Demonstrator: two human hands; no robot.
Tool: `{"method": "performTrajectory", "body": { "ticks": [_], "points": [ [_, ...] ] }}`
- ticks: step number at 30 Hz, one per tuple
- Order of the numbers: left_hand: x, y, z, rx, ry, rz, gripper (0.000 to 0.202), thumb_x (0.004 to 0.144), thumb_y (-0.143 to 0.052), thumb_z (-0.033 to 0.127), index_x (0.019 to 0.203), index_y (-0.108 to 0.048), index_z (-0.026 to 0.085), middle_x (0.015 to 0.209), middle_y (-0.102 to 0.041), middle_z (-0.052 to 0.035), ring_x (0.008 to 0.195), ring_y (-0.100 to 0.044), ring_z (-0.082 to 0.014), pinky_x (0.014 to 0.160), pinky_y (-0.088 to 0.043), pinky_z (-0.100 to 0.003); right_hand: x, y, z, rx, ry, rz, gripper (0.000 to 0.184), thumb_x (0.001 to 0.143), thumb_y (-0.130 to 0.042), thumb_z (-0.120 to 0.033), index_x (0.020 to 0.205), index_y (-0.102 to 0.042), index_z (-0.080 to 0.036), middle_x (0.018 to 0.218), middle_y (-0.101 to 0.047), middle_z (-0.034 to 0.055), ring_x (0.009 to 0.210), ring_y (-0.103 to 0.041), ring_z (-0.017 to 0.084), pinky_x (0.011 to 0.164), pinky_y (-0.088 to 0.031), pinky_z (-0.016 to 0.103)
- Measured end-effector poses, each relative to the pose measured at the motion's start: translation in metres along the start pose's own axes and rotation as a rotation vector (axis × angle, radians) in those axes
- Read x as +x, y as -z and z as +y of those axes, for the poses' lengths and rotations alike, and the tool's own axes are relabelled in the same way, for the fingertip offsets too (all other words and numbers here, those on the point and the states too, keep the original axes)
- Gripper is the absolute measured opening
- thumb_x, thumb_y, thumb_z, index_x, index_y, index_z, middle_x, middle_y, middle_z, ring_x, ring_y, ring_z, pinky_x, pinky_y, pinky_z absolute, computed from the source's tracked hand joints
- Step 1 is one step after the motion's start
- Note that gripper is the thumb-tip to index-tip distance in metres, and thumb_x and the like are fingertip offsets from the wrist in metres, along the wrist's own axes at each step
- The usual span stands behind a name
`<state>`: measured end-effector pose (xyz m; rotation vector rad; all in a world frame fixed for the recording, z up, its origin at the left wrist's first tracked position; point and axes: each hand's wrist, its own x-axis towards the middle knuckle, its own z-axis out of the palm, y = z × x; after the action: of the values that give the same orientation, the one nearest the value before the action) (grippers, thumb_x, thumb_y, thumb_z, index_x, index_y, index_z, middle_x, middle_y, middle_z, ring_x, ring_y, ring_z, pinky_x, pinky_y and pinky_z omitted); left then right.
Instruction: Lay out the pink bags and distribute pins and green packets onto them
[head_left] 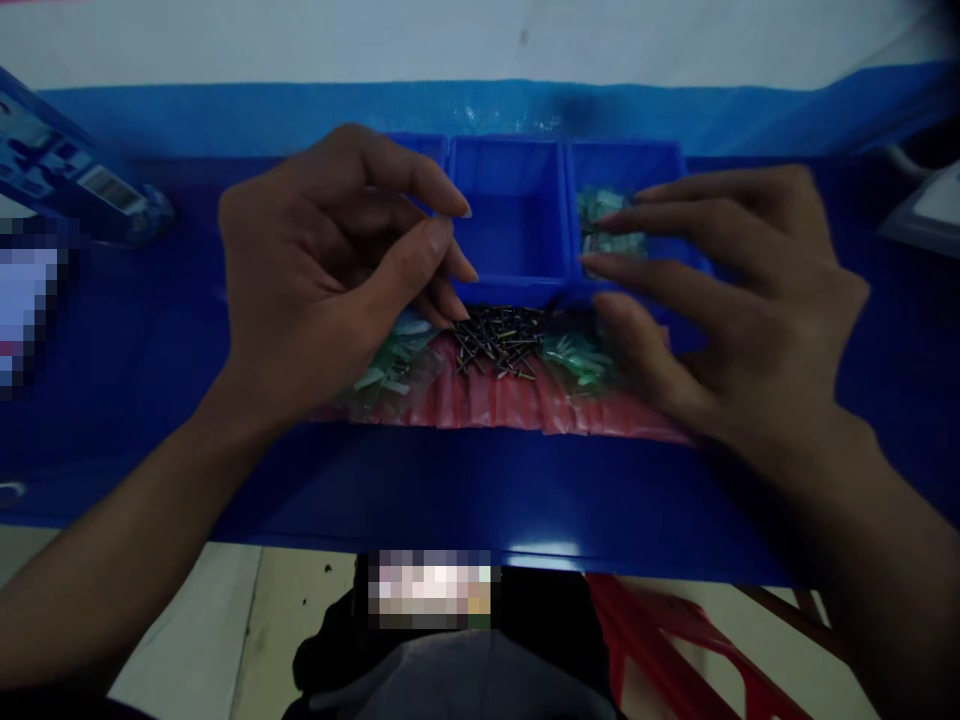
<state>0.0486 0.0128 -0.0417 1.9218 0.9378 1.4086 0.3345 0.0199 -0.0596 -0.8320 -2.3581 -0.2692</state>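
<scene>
As catalogued from above, the largest item was a table with a glossy blue top, set against a pale wall. Along its far side stood a row of blue plastic parts bins, three compartments abreast. At the far left lay a blue printed carton with a barcode label. Just nearer than the bins lay a crumpled red plastic bag, thin and soft, and apt to slide on the glossy top.

Left hand: raised above the bag beside the bins' near rim, fingers curled, thumb closed toward them; whether it pinched some small piece could not be told. Right hand: fairly open, fingers spread, the fingertips over the right compartment, at a bundle of pale green packets; no firm grip showed.

On the bag, two clear packets of pale green pieces flanked a loose heap of dark metal pins. The packets seemed light and slick, best taken by the film's edge. The pins seemed stiff and fine, best lifted singly by the shank.
</scene>
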Motion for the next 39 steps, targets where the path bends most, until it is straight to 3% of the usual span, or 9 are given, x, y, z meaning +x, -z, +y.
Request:
{"method": "performTrajectory", "body": {
  "ticks": [5, 9, 12, 17, 23, 30, 32, 35, 39],
  "points": [
    [-0.001, -0.001, 0.0, 0.054, -0.017, 0.025, 0.008, 0.103, -0.072, 0.01, 0.108, -0.073, 0.016, 0.084, -0.079, 0.0055, 0.066, -0.077, -0.0095, 0.064, -0.067, -0.022, 0.004, -0.01, -0.029, 0.264, 0.277, -0.202, 0.038, 0.105, -0.067, -0.033, 0.14, -0.07, -0.019, 0.154, -0.064, 0.0164, 0.14, -0.064, 0.036, 0.107, -0.061, 0.057],
    [-0.002, 0.0, 0.002, 0.099, -0.013, 0.028, 0.008, 0.105, -0.07, 0.013, 0.109, -0.074, 0.018, 0.085, -0.078, 0.007, 0.07, -0.078, -0.0095, 0.066, -0.068, -0.023, 0.004, -0.024, -0.047, 0.343, 0.298, -0.332, 0.037, 0.109, -0.059, -0.039, 0.133, -0.072, -0.016, 0.17, -0.046, 0.0226, 0.154, -0.053, 0.04, 0.121, -0.052, 0.062],
    [-0.002, 0.001, 0.002, 0.127, -0.004, 0.033, 0.008, 0.106, -0.069, 0.015, 0.111, -0.075, 0.017, 0.087, -0.078, 0.0064, 0.073, -0.078, -0.0087, 0.069, -0.067, -0.022, 0.006, -0.028, -0.053, 0.375, 0.287, -0.376, 0.039, 0.108, -0.057, -0.039, 0.132, -0.071, -0.012, 0.169, -0.048, 0.0231, 0.156, -0.052, 0.039, 0.129, -0.045, 0.062],
    [0.001, 0.003, -0.005, 0.03, -0.121, 0.057, 0.006, 0.101, -0.075, 0.009, 0.105, -0.077, 0.013, 0.082, -0.079, 0.0029, 0.066, -0.077, -0.0119, 0.061, -0.066, -0.025, 0.007, -0.03, -0.055, 0.309, 0.315, -0.246, 0.042, 0.109, -0.058, -0.039, 0.136, -0.073, -0.01, 0.152, -0.067, 0.0189, 0.143, -0.064, 0.035, 0.121, -0.054, 0.058],
    [0.003, 0.003, -0.007, 0.045, -0.135, 0.079, 0.009, 0.1, -0.077, 0.011, 0.105, -0.079, 0.018, 0.081, -0.079, 0.0043, 0.066, -0.075, -0.0095, 0.06, -0.063, -0.02, 0.005, -0.036, -0.064, 0.23, 0.345, -0.278, 0.051, 0.112, -0.051, -0.048, 0.143, -0.069, -0.012, 0.165, -0.056, 0.0109, 0.157, -0.052, 0.031, 0.135, -0.044, 0.056],
    [0.003, 0.004, -0.006, 0.019, -0.119, 0.104, 0.008, 0.1, -0.077, 0.008, 0.106, -0.078, 0.013, 0.08, -0.079, 0.0033, 0.066, -0.075, -0.0096, 0.061, -0.063, -0.023, 0.009, -0.031, -0.066, 0.231, 0.376, -0.08, 0.033, 0.106, -0.064, -0.033, 0.117, -0.079, -0.006, 0.132, -0.077, 0.0148, 0.13, -0.071, 0.031, 0.117, -0.062, 0.047],
    [0.003, 0.006, -0.007, 0.065, -0.126, 0.108, 0.008, 0.102, -0.076, 0.01, 0.108, -0.078, 0.015, 0.083, -0.079, 0.0032, 0.068, -0.075, -0.0094, 0.064, -0.065, -0.023, 0.009, -0.022, -0.063, 0.33, 0.253, -0.029, 0.026, 0.103, -0.066, -0.024, 0.119, -0.078, -0.007, 0.131, -0.077, 0.0156, 0.126, -0.074, 0.028, 0.11, -0.066, 0.041],
    [0.003, 0.013, -0.012, 0.265, -0.141, 0.094, 0.021, 0.102, -0.073, 0.01, 0.12, -0.078, 0.021, 0.104, -0.081, 0.0006, 0.087, -0.078, -0.0119, 0.069, -0.065, -0.021, 0.01, -0.007, -0.059, 0.454, -0.124, 0.048, 0.033, 0.1, -0.066, -0.017, 0.131, -0.076, -0.022, 0.134, -0.076, 0.0064, 0.12, -0.076, 0.022, 0.101, -0.07, 0.037],
    [0.002, 0.018, -0.022, 0.538, -0.414, -0.081, 0.065, 0.091, -0.082, 0.015, 0.15, -0.065, 0.035, 0.147, -0.068, -0.0019, 0.119, -0.074, -0.0202, 0.076, -0.066, -0.023, 0.013, 0.0, -0.053, 0.644, -0.513, 0.191, 0.048, 0.096, -0.07, -0.015, 0.129, -0.077, -0.048, 0.127, -0.075, -0.0077, 0.107, -0.079, 0.022, 0.09, -0.073, 0.044]
  ]
}}
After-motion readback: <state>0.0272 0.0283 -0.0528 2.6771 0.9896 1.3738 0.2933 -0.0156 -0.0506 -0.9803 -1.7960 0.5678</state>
